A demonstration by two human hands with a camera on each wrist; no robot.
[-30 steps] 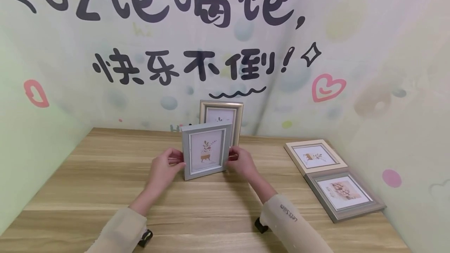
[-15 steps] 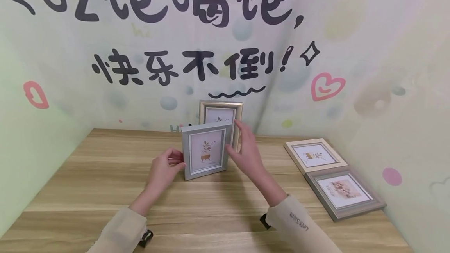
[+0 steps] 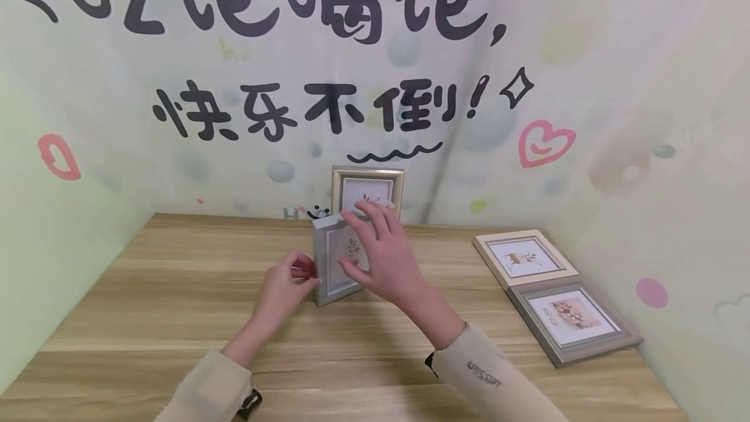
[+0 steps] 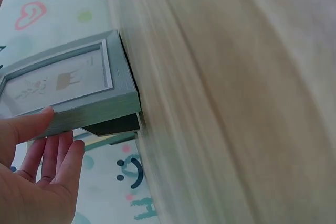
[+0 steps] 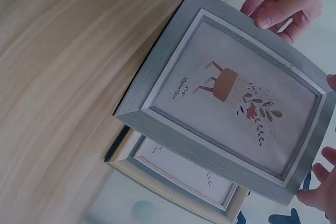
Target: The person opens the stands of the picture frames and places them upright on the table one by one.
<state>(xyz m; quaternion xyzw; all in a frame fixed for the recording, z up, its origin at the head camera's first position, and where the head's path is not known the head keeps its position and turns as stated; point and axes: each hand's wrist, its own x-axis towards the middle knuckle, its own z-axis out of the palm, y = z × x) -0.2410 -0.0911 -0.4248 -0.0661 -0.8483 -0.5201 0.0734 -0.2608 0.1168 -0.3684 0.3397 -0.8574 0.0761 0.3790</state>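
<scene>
A grey-blue picture frame (image 3: pixel 321 259) stands upright on the wooden table, turned at an angle, its print showing a potted plant. My left hand (image 3: pixel 287 288) pinches its left side edge low down; in the left wrist view the thumb (image 4: pixel 39 121) lies along the edge and the fingers are behind. My right hand (image 3: pixel 389 253) is spread in front of the frame's right part, hiding some of the print. Its fingers are bent and apart near the top edge, the thumb before the glass. Just behind stands a gold-edged frame (image 3: pixel 338 187), partly covered.
At the right, a cream frame (image 3: pixel 492 256) and a grey-brown frame (image 3: pixel 541 331) lie flat, edge to edge, near the table's right side. A printed cloth wall (image 3: pixel 234 168) rises behind the table (image 3: pixel 193 279).
My right hand has left the grey-blue frame's right edge and moved up and left across its front. The frame has shifted slightly right and turned, with my left hand still pinching its edge.
</scene>
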